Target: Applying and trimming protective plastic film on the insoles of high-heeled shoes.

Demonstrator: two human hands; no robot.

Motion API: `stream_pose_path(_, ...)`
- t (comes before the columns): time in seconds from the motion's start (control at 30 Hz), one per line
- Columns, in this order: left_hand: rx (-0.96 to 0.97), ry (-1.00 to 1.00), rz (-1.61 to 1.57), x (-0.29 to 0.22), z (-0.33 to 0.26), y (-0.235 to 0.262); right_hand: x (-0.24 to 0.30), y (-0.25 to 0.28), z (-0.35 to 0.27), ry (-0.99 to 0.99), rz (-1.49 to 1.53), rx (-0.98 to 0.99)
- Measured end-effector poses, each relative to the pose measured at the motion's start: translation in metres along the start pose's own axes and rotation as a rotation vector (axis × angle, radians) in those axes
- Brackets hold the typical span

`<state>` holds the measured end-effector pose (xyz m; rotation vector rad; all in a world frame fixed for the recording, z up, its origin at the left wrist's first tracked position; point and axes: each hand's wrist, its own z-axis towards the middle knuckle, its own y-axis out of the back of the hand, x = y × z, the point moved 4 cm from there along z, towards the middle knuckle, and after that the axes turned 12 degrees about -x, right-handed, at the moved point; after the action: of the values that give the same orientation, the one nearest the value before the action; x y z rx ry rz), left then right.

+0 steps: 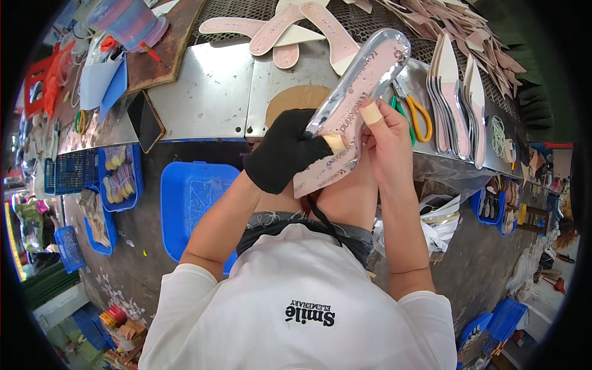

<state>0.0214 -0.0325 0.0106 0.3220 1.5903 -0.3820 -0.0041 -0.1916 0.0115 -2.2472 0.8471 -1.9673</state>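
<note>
So a long pink insole (357,105) with a shiny silver edge is being held up over the lap, just in front of the metal workbench (209,92). It's being gripped by both hands at its lower half and is tilted so the rounded end is pointing up and to the right. The left hand (283,151), covered by a black glove, is being closed around the left edge of the insole, with the bare thumb tip being pressed onto the pink face. The right hand (385,139) is being wrapped around the right edge, fingers closed on it, and a finger with tan tape is being laid across the surface.

On the bench right behind, orange-handled scissors (414,111) are lying just beside the right hand. More pink insoles (271,28) are being kept further back on the mesh, and a row of pointed soles (456,102) is being stood on edge off to the right. A blue tray (188,197) is sitting on the floor near the left elbow, and a dark phone (145,120) is lying at the bench edge.
</note>
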Motion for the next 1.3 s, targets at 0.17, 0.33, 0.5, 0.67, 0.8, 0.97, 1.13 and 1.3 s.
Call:
stream_pose_path(0.17, -0.087, 0.167, -0.085, 0.007, 0.0, 0.006, 0.036, 0.012, -0.002, 0.703, -0.641, -0.416)
stream_pose_path(0.33, -0.027, 0.451, -0.724, 0.021, 0.007, -0.012, 0.054, 0.009, -0.016, 1.422, -1.241, -0.046)
stream_pose_path(0.5, 0.434, 0.196, -0.926, 0.027, 0.021, 0.026, 0.085, 0.126, 0.041, 0.521, -0.915, -0.599)
stream_pose_path(0.67, -0.109, 0.105, -0.694, 0.014, 0.028, 0.035, 0.102, 0.188, 0.059, 1.156, -1.732, -0.712)
stream_pose_path(0.8, -0.086, 0.12, -0.571, 0.022, 0.034, 0.034, 0.084, 0.11, 0.038, 0.739, -1.106, -0.462)
stream_pose_path(0.97, 0.15, 0.431, -0.807, 0.025, 0.024, 0.017, 0.03, 0.019, 0.013, 0.274, -0.509, 0.253)
stream_pose_path(1.13, -0.103, 0.597, -0.724, 0.019, 0.016, 0.015, 0.047, -0.034, -0.005, 0.631, -0.529, 0.52)
stream_pose_path(1.3, 0.027, 0.168, -0.638, 0.038, 0.029, 0.011, 0.029, -0.061, -0.01, 0.663, -0.74, 0.389)
